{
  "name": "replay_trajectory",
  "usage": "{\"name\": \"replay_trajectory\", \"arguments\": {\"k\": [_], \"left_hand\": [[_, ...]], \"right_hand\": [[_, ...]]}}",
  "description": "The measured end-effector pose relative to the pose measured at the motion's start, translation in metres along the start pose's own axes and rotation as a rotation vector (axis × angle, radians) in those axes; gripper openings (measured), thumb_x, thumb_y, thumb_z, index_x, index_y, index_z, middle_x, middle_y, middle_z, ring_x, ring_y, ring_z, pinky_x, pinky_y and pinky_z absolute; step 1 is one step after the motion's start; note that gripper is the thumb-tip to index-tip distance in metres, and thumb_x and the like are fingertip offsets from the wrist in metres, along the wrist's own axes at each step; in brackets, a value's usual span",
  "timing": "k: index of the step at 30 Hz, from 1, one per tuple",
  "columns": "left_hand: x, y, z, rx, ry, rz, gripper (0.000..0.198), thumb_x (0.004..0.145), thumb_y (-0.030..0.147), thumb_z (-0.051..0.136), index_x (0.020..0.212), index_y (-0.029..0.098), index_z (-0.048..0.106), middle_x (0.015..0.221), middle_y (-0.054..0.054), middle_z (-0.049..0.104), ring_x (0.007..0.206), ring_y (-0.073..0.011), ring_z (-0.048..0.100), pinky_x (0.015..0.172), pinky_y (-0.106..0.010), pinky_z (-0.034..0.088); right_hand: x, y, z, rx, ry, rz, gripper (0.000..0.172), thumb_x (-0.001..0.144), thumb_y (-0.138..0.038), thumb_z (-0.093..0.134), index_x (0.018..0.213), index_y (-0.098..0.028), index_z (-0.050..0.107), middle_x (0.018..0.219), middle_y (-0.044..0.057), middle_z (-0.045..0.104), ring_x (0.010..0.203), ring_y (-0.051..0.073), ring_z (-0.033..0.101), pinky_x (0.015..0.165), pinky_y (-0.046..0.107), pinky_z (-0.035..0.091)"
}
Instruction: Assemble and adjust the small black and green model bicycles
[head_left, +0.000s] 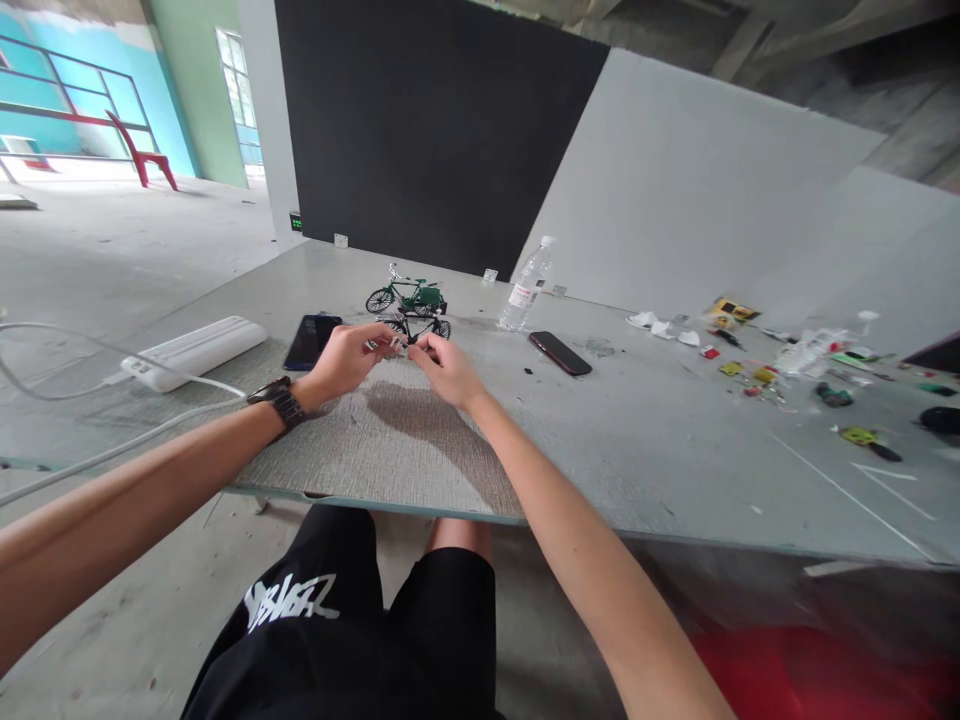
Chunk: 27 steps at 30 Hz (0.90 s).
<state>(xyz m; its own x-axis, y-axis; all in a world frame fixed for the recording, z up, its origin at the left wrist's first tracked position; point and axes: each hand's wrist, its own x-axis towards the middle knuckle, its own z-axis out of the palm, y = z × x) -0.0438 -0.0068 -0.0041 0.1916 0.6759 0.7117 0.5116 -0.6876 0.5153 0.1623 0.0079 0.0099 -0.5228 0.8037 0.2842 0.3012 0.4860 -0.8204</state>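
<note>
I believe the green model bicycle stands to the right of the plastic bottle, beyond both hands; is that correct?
Not quite: the head view shows the green model bicycle to the left of the plastic bottle, beyond the left hand and right hand.

In front of you is a grey table with a textured near part. At your left lie a white power bank and a dark blue phone. Further back stands a green model bicycle, with a partly hidden black model bicycle just nearer you. Rightward come a clear bottle, a black phone and scattered small parts
</note>
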Motion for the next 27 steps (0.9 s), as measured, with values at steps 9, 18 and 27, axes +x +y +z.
{"name": "replay_trajectory", "arguments": {"k": [9, 18, 27], "left_hand": [[0.0016, -0.0042, 0.0065, -0.091, 0.024, -0.196, 0.019, 0.088, 0.035, 0.068, 0.082, 0.018, 0.065, 0.075, -0.003, 0.072, 0.056, -0.0122, 0.062, 0.057, -0.025, 0.052], [0.0016, 0.0, 0.0039, -0.032, 0.026, -0.154, 0.017, 0.086, 0.033, 0.068, 0.084, 0.016, 0.072, 0.08, -0.006, 0.076, 0.07, -0.0163, 0.066, 0.067, -0.028, 0.053], [-0.0006, -0.004, 0.0024, 0.001, 0.009, -0.048, 0.016, 0.089, 0.03, 0.066, 0.081, 0.017, 0.073, 0.077, -0.004, 0.077, 0.069, -0.0159, 0.066, 0.067, -0.028, 0.053]], "right_hand": [[-0.0036, -0.0036, -0.0017, -0.98, 0.154, -0.291, 0.028, 0.108, -0.032, 0.029, 0.109, -0.022, 0.055, 0.097, 0.008, 0.063, 0.061, 0.014, 0.045, 0.056, 0.032, 0.019], [-0.0024, -0.0057, 0.0033, -0.595, 0.123, -0.261, 0.019, 0.103, -0.034, 0.04, 0.091, -0.023, 0.048, 0.067, -0.002, 0.052, 0.056, 0.013, 0.042, 0.057, 0.029, 0.024], [0.005, 0.0007, 0.0015, 0.186, 0.011, 0.053, 0.032, 0.094, -0.05, 0.059, 0.08, -0.022, 0.051, 0.058, -0.008, 0.036, 0.048, 0.009, 0.03, 0.047, 0.024, 0.023]]}}
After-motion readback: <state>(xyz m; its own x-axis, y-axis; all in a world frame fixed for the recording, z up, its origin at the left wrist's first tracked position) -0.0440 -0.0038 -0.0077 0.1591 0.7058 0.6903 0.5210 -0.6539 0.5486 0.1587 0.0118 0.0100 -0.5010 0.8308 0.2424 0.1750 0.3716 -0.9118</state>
